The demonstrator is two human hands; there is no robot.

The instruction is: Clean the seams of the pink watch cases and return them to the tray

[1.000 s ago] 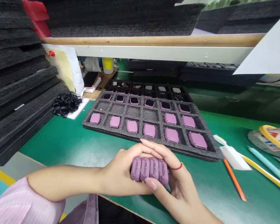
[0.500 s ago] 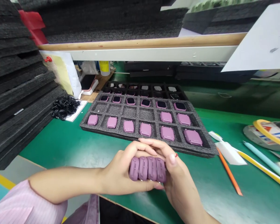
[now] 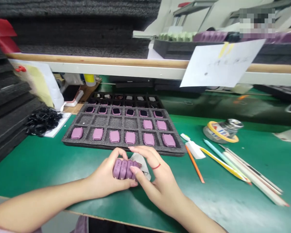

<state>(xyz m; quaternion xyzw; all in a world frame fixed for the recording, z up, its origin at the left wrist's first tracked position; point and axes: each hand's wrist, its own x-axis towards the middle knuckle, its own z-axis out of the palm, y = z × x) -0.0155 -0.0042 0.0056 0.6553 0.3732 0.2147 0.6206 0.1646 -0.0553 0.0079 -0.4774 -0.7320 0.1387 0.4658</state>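
Note:
My left hand (image 3: 104, 178) is closed around a short row of purple watch cases (image 3: 123, 169), held side by side just above the green table. From the right, my right hand (image 3: 157, 181) grips the row's right end, thumb against the cases and fingers arched over the far side. A crumpled grey-white cloth (image 3: 145, 166) shows between the right thumb and fingers; whether it is held I cannot tell. Just beyond lies a black foam tray (image 3: 97, 120) with pink-purple watch cases (image 3: 130, 137) face down in the front rows and dark-screened watches (image 3: 129, 112) behind.
Right of the tray lie an orange stick (image 3: 194, 163), a yellow toothbrush (image 3: 220, 161), several pens (image 3: 254, 178) and a glass bottle (image 3: 223, 131) ringed by yellow tape. A black heap of small parts (image 3: 45, 119) sits left. A shelf (image 3: 111, 69) with a hanging paper (image 3: 218, 64) crosses above.
The view has swung right, bringing the bottle and pens further in. My right hand has opened its grip somewhat and turned, uncovering the grey-white cloth. The left still holds the row.

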